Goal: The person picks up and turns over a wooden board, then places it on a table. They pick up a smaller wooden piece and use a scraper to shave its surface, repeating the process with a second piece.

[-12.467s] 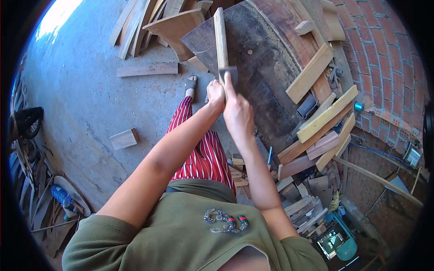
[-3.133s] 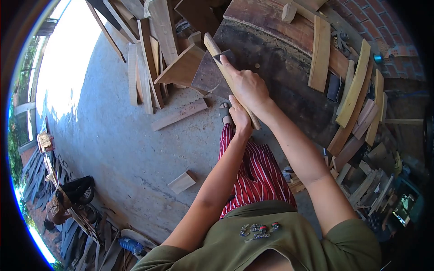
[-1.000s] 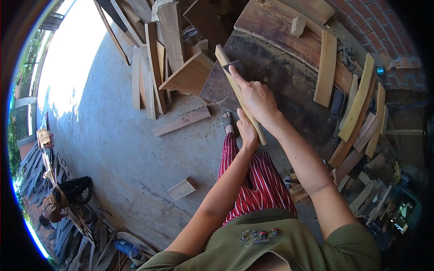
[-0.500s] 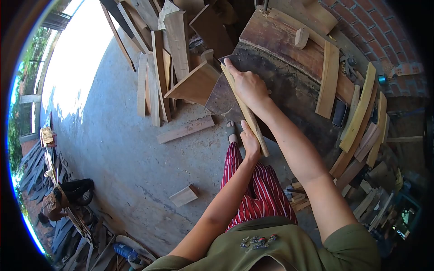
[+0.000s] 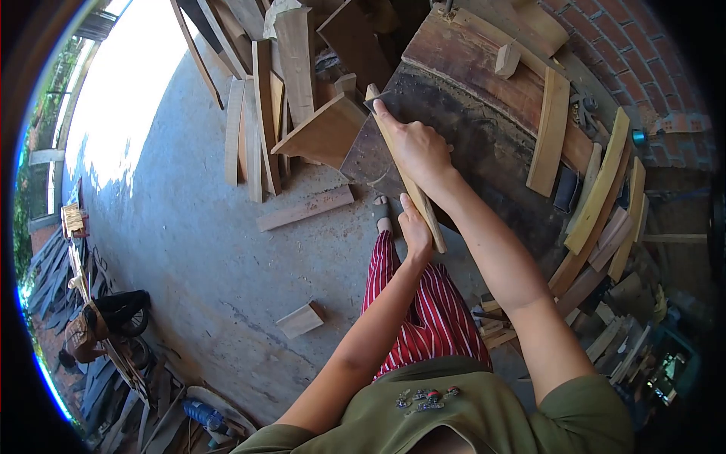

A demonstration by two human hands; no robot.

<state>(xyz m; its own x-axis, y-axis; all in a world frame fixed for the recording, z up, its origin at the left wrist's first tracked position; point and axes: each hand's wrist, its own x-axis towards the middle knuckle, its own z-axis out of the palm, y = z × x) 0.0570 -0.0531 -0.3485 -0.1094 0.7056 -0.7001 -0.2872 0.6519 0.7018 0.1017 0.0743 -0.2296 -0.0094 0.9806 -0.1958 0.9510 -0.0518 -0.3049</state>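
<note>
A long, narrow wooden strip point(image 5: 402, 170) slants from the dark work table toward my body. My left hand point(image 5: 414, 229) is closed around its lower part, thumb up along the side. Near the upper end my right hand point(image 5: 420, 151) presses on the strip with the index finger stretched forward. Under that finger shows the corner of a thin dark sheet point(image 5: 370, 103), which looks like sandpaper; the rest of it is hidden by the hand. The strip's tip sticks out beyond the sheet.
The work table point(image 5: 484, 129) carries a curved board point(image 5: 549, 132) and a small wood block point(image 5: 507, 60). Boards point(image 5: 295, 68) lean in a stack at upper left. On the floor lie a plank point(image 5: 306, 208) and an offcut point(image 5: 300, 321). Curved pieces point(image 5: 601, 181) stand at right.
My right hand and the dark sheet have slid slightly down the strip, so more of its upper tip shows. The left hand keeps its grip. The view has shifted a little.
</note>
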